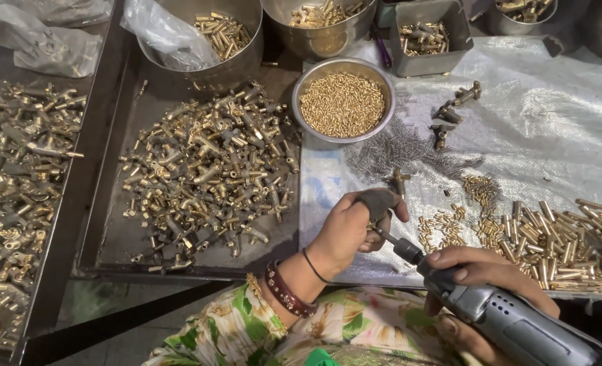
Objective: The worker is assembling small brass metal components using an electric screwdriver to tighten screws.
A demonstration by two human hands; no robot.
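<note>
Beside heaped brass fittings [206,173], left hand [355,227] pinching perhaps a small part, right hand [484,274] gripping electric screwdriver [511,322]

My left hand [355,227] closes over the small brass part [372,227] at the bit of the grey power screwdriver [497,315], so I can't tell the part's shape, and the tool's rear end runs off the bottom edge. My right hand [480,271] wraps the tool, its lower fingers hidden beneath the body. The fine wire springs [396,152] are too small to tell apart, and the far steel bowls [321,30] are cut by the top edge.
</note>
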